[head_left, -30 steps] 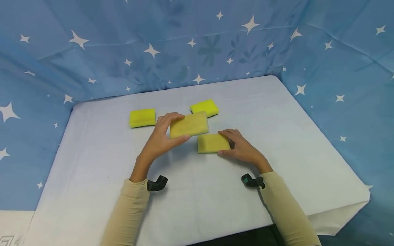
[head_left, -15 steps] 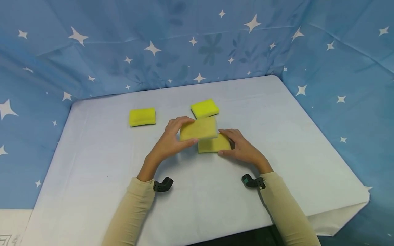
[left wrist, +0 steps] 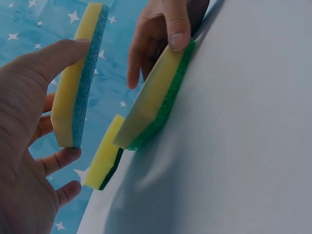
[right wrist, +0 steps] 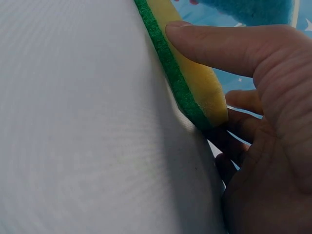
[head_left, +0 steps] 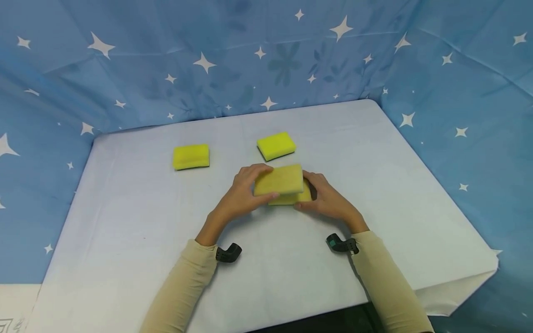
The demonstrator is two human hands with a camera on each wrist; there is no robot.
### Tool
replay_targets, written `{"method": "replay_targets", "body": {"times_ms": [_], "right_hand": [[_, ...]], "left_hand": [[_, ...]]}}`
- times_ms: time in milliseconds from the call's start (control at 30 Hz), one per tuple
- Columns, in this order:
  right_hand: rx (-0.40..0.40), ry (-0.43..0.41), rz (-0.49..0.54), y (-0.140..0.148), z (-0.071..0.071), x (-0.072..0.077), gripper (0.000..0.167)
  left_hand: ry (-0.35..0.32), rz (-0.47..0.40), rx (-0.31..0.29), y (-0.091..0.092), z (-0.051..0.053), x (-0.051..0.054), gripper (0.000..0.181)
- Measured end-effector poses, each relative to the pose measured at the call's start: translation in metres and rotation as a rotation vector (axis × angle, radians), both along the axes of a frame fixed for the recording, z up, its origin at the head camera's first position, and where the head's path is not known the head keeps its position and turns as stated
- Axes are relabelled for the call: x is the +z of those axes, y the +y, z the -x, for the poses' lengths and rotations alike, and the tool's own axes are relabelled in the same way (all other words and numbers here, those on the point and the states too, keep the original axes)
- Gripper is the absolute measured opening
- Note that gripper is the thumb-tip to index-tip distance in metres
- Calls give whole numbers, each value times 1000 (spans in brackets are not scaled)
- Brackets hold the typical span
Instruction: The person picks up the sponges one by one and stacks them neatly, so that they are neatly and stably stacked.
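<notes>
In the head view my left hand (head_left: 240,198) pinches a yellow sponge with a blue scouring layer (head_left: 284,179) by its left end, thumb in front and fingers behind. The left wrist view shows this sponge (left wrist: 80,92) held up in the air, apart from the one below. Under it, partly covered in the head view, lies a yellow sponge with a green scouring layer (head_left: 291,199), green side down. My right hand (head_left: 326,199) grips the right end of that green-layered sponge (right wrist: 192,80), its thumb on the near edge and fingers behind.
Two brighter yellow sponges with dark undersides lie farther back on the white-covered table (head_left: 125,208): a left sponge (head_left: 191,157) and a right sponge (head_left: 276,146). A blue starry curtain (head_left: 233,60) hangs behind the table and along its right side.
My left hand has carried the blue-layered sponge to the right and slightly nearer, so it now covers much of the green-layered sponge. My right hand has stayed in place.
</notes>
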State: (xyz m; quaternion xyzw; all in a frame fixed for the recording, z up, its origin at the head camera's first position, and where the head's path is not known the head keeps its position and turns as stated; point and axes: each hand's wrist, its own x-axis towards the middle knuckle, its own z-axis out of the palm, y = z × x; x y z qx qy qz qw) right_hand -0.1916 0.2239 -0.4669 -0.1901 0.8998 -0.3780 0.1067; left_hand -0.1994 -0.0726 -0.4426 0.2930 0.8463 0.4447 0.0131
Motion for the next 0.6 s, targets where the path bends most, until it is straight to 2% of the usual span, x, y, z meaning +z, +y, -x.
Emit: {"method": "replay_targets", "body": {"times_ms": [433,600], "right_hand": [[-26,-29,18,0,0,1,113],[-30,-41,37,0,-1,2,114]], "left_hand": [[79,105,16,14,-2,-13,65],[138,127,22,19,-4,-15,65]]}}
